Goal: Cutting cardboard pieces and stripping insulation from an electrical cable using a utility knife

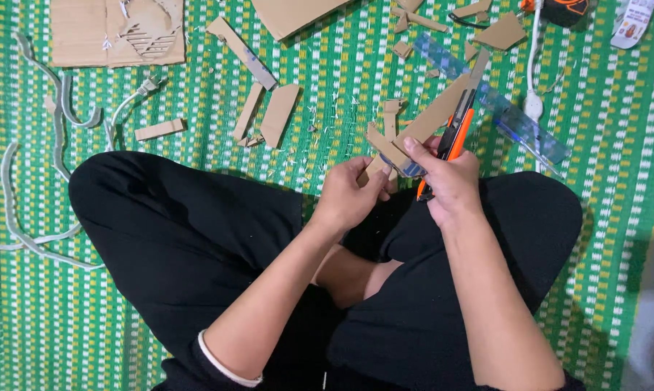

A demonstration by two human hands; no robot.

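Black trousers, black top with sleeves pushed up, white cuff edge showing, bare forearms

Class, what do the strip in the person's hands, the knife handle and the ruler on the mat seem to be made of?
Strip: matte brown cardboard, like the cut scraps lying around it.
Knife in the right hand: handle probably plastic, smooth orange and black.
Ruler: likely clear bluish plastic, since the mat shows through it.
The left hand steadies the strip.

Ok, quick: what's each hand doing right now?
Left hand: closed on the cardboard strip.
Right hand: closed on the orange utility knife, also touching the strip.
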